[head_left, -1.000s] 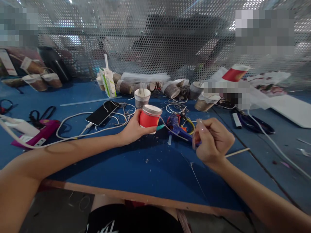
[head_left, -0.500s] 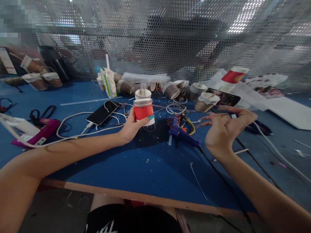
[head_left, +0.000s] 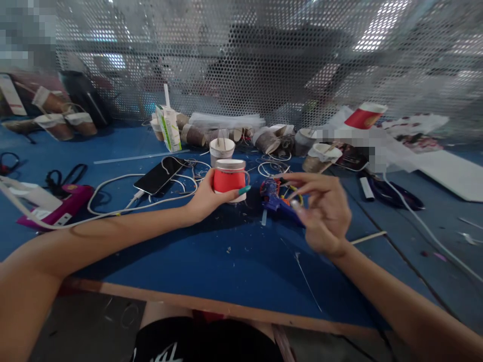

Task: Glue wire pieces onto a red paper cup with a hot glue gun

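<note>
My left hand (head_left: 207, 201) is wrapped round a red and white paper cup (head_left: 229, 180), holding it above the table. Grey-brown cord circles the cup just under its rim, and a loop of it stands out on the right side. My right hand (head_left: 324, 211) hovers over the blue glue gun (head_left: 272, 197), its fingers reaching left with the thumb apart; nothing shows between them. Part of the glue gun's handle is hidden behind that hand. Behind the held cup stands a white cup (head_left: 222, 149).
A phone (head_left: 160, 175) on a white cable lies left of the cup, near a magenta power strip (head_left: 62, 206). Several cord-wrapped cups (head_left: 266, 141) line the back by the perforated metal screen (head_left: 211, 65). Purple-handled scissors (head_left: 396, 193) and a thin stick (head_left: 368, 238) lie right.
My right hand has moved left, from beside the cord-wrapped cup to over the glue gun. My left hand has shifted the red cup slightly right and turned it, bringing the cord loop into view.
</note>
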Demonstrator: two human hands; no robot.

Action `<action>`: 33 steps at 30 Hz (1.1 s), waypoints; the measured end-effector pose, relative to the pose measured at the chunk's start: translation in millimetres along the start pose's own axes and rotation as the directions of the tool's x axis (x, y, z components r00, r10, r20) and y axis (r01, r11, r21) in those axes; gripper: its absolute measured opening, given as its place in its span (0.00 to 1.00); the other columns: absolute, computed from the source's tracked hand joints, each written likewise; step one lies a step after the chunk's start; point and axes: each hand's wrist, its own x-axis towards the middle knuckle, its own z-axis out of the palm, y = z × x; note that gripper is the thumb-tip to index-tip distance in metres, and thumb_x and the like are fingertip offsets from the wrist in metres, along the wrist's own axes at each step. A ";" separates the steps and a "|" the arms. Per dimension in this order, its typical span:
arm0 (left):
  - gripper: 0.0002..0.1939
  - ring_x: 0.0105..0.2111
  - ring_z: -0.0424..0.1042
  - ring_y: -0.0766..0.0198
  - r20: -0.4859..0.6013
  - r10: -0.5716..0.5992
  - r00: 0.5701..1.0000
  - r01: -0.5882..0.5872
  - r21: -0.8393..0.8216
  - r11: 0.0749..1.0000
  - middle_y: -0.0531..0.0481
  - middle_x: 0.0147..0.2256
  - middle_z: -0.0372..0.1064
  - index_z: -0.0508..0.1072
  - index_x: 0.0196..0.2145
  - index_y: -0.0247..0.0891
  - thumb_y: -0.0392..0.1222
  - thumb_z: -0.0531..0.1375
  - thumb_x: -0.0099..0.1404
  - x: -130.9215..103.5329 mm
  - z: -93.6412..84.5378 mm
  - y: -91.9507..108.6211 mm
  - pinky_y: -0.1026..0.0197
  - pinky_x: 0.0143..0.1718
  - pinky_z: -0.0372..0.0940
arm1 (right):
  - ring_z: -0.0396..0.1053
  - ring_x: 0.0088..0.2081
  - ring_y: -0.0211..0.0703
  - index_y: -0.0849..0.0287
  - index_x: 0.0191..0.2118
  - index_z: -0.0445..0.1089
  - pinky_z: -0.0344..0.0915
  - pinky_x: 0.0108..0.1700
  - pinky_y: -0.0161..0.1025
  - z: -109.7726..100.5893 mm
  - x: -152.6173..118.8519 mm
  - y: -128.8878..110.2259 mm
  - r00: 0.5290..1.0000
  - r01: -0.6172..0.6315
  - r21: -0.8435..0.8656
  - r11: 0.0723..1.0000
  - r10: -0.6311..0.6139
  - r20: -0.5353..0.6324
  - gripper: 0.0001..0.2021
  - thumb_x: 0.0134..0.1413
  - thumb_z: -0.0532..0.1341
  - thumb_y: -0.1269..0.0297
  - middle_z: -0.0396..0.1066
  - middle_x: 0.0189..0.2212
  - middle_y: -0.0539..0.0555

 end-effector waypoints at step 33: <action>0.33 0.44 0.69 0.53 -0.033 0.058 0.998 -0.040 0.404 0.914 0.48 0.40 0.67 0.65 0.41 0.39 0.47 0.76 0.42 -5.0 5.2 4.3 0.45 0.49 0.65 | 0.63 0.22 0.34 0.56 0.37 0.64 0.65 0.25 0.38 20.3 -5.8 -25.9 0.882 -0.117 0.048 0.992 0.082 0.465 0.06 0.64 0.56 0.60 0.74 0.51 0.61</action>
